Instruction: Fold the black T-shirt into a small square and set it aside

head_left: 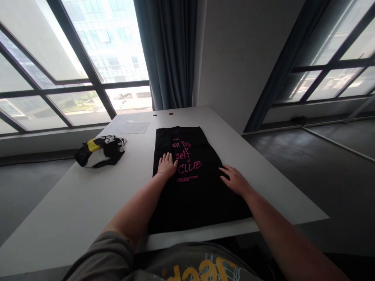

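The garment [191,195] was smooth, matt cloth; the bundle [99,156] at its ten o'clock, creased cloth; the sheets [136,127] at eleven, paper. The table [73,218] looked smooth, the curtain [171,54] at twelve matt cloth.

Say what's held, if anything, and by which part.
Nothing looks held: the left hand lies on the black fabric garment with pink lettering, the right hand at its edge.

White table [73,218] | black pink-lettered garment [195,197] — laid flat | crumpled cloth bundle [101,153] | paper sheets [135,127] — farther back
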A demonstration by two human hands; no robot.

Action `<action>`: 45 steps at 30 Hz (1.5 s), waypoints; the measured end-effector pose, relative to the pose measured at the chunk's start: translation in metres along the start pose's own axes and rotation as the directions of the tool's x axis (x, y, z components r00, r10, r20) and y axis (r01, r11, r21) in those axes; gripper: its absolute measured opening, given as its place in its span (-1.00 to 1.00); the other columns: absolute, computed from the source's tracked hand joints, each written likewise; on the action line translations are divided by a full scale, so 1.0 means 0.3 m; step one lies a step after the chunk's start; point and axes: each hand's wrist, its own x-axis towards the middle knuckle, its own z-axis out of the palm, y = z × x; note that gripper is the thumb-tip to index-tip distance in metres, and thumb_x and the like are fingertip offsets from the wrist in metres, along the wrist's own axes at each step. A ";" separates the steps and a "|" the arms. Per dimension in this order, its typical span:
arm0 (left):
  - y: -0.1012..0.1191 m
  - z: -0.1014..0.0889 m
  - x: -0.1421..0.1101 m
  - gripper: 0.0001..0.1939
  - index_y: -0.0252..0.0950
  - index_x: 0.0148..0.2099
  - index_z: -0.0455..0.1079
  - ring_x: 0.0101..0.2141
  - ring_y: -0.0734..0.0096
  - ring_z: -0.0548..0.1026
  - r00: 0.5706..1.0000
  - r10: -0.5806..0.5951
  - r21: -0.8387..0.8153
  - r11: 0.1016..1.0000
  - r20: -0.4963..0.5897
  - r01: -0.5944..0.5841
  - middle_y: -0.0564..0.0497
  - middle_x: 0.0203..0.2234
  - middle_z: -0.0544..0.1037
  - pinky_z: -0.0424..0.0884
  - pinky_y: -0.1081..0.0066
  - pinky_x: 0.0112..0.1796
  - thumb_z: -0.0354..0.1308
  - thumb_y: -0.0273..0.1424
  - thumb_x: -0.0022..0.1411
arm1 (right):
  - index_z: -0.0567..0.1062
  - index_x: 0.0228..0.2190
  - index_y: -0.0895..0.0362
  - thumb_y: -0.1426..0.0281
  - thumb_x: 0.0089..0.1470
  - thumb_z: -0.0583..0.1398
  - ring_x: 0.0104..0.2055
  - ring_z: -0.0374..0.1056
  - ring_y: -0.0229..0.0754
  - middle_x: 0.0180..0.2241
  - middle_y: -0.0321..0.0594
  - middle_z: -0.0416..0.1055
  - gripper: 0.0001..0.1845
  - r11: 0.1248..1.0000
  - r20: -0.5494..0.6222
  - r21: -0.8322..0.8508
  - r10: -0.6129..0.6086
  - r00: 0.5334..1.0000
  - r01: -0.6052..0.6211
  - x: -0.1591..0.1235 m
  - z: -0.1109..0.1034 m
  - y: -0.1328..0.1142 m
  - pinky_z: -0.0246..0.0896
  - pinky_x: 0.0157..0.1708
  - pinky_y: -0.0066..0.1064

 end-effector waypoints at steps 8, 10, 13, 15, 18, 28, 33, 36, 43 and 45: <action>0.048 0.036 -0.171 -0.17 -0.44 0.54 -0.04 0.48 -0.10 -0.17 1.000 0.000 0.069 0.998 0.021 -0.002 -0.24 0.51 -0.11 -0.20 -0.07 0.41 -0.25 0.04 0.48 | 0.62 0.04 0.09 0.27 0.22 0.12 0.18 0.40 0.11 0.10 -0.02 0.53 -0.55 0.987 -0.125 0.158 0.030 0.992 -0.010 0.023 -0.003 0.015 0.24 0.27 0.04; 0.081 0.040 -0.243 -0.20 -0.42 0.52 0.02 0.48 -0.13 -0.15 0.998 0.065 0.085 0.994 -0.001 -0.064 -0.26 0.50 -0.05 -0.20 -0.12 0.40 -0.19 0.02 0.48 | 0.65 -0.02 0.07 0.29 0.21 0.13 0.13 0.43 0.09 0.02 -0.05 0.57 -0.59 0.983 -0.143 0.181 0.062 0.988 -0.036 0.025 -0.013 0.017 0.26 0.25 0.03; 0.148 0.042 -0.354 -0.31 -0.35 0.47 0.17 0.47 -0.19 -0.12 0.964 0.261 0.096 0.962 -0.038 -0.257 -0.25 0.49 0.04 -0.17 -0.21 0.38 -0.03 -0.07 0.46 | 0.68 -0.10 0.02 0.28 0.19 0.14 0.08 0.46 0.05 -0.04 -0.12 0.60 -0.64 0.965 -0.122 0.251 0.107 0.987 -0.073 0.021 -0.031 0.031 0.28 0.23 -0.03; 0.206 0.032 -0.410 -0.39 -0.26 0.42 0.26 0.46 -0.17 -0.05 0.887 0.462 0.068 0.885 -0.016 -0.460 -0.19 0.47 0.11 -0.02 -0.17 0.36 0.07 -0.16 0.42 | 0.69 -0.13 -0.01 0.25 0.20 0.15 0.07 0.47 0.03 -0.05 -0.16 0.62 -0.66 0.937 -0.096 0.330 0.151 0.984 -0.112 0.017 -0.042 0.047 0.28 0.23 -0.07; 0.318 0.009 -0.444 -0.50 -0.16 0.32 0.37 0.36 -0.03 0.22 0.642 0.762 -0.034 0.647 0.084 -0.762 -0.09 0.37 0.32 0.26 -0.03 0.24 0.13 -0.21 0.39 | 0.68 -0.15 -0.03 0.11 0.26 0.14 0.09 0.47 0.01 -0.05 -0.19 0.63 -0.63 0.824 -0.073 0.541 0.243 0.967 -0.166 0.019 -0.049 0.078 0.28 0.24 -0.08; 0.678 0.102 -0.374 -0.58 -0.11 0.28 0.40 -0.06 0.24 0.56 0.355 0.929 -0.132 0.367 0.108 -0.921 -0.02 0.18 0.48 0.49 0.23 -0.03 0.09 -0.28 0.43 | 0.63 -0.31 0.10 -0.18 0.25 0.05 -0.17 0.53 -0.02 -0.27 -0.01 0.61 -0.34 0.203 0.007 0.969 0.553 0.833 -0.143 0.052 -0.045 0.149 0.48 -0.04 -0.10; 0.660 0.137 -0.394 -0.66 -0.15 0.16 0.47 -0.10 0.26 0.55 0.403 0.915 -0.131 0.403 0.032 -0.906 -0.06 0.04 0.48 0.50 0.27 -0.07 0.12 -0.31 0.38 | 0.64 -0.30 0.08 -0.20 0.20 0.09 -0.12 0.49 -0.02 -0.16 -0.02 0.62 -0.35 0.244 -0.025 0.959 0.569 0.822 -0.140 0.054 -0.033 0.136 0.52 -0.16 -0.17; 0.645 0.108 -0.404 -0.71 -0.16 0.08 0.48 -0.09 0.31 0.54 0.375 0.927 -0.153 0.372 0.013 -0.915 -0.04 0.09 0.47 0.49 0.33 -0.06 0.13 -0.38 0.34 | 0.65 -0.30 0.06 -0.18 0.19 0.12 -0.06 0.45 -0.01 -0.04 -0.05 0.59 -0.40 0.278 -0.066 0.952 0.592 0.803 -0.127 0.059 -0.023 0.129 0.53 -0.22 -0.21; 0.613 0.002 -0.422 -0.74 -0.19 0.04 0.44 -0.14 0.28 0.55 0.352 0.936 -0.123 0.352 0.022 -0.928 -0.02 -0.02 0.56 0.47 0.31 -0.09 0.12 -0.40 0.32 | 0.67 -0.21 0.04 -0.18 0.26 0.02 0.04 0.47 0.03 -0.03 -0.06 0.61 -0.35 0.499 -0.067 0.849 0.427 0.902 -0.173 0.044 -0.039 0.098 0.45 0.04 -0.04; 0.588 -0.018 -0.434 -0.74 -0.20 0.04 0.43 -0.13 0.28 0.55 0.377 0.926 -0.128 0.374 0.004 -0.918 -0.01 -0.04 0.57 0.46 0.32 -0.08 0.12 -0.42 0.31 | 0.67 -0.14 0.00 -0.15 0.30 -0.01 0.12 0.44 0.03 0.01 -0.10 0.60 -0.36 0.620 -0.070 0.769 0.329 0.942 -0.159 0.046 -0.047 0.077 0.34 0.18 -0.01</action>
